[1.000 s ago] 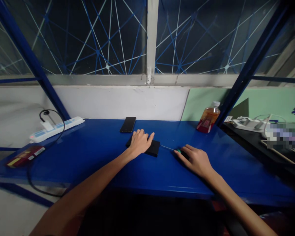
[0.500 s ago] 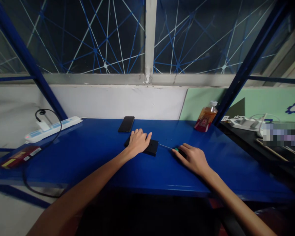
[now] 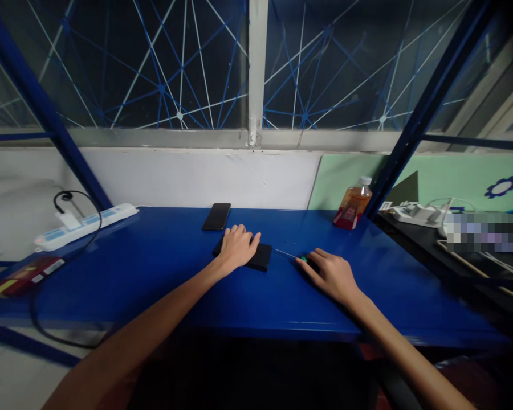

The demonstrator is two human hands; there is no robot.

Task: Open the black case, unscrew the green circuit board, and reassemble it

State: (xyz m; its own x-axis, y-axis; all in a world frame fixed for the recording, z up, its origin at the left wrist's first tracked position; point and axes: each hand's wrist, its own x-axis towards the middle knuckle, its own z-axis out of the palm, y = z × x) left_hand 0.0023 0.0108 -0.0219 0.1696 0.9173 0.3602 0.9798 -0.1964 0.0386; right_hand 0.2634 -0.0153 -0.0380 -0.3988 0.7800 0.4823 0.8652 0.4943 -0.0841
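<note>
My left hand [image 3: 238, 247] lies across a flat black box [image 3: 260, 257], its fingers stretched toward the far side and the thumb apart. Part of the box is hidden beneath the hand. To the right, my right hand [image 3: 331, 273] rests low on the blue table [image 3: 222, 302], closed around a screwdriver [image 3: 285, 253]. A bit of green handle shows at the fingertips. The thin metal shaft points left, its tip close to the right edge of the box. A few tiny bits [image 3: 286, 241], too small to name surely, lie beyond the shaft.
A black phone [image 3: 216, 217] lies behind the box. At the back right stands a bottle of amber drink [image 3: 353, 206]. On the left are a white power strip [image 3: 85, 226], a black cable [image 3: 33, 313] and a red box [image 3: 25, 277]. Blue frame posts rise at both sides.
The whole view has shifted slightly, so everything appears a little further left. Both hands, the black box and the screwdriver keep nearly the same places on the table.
</note>
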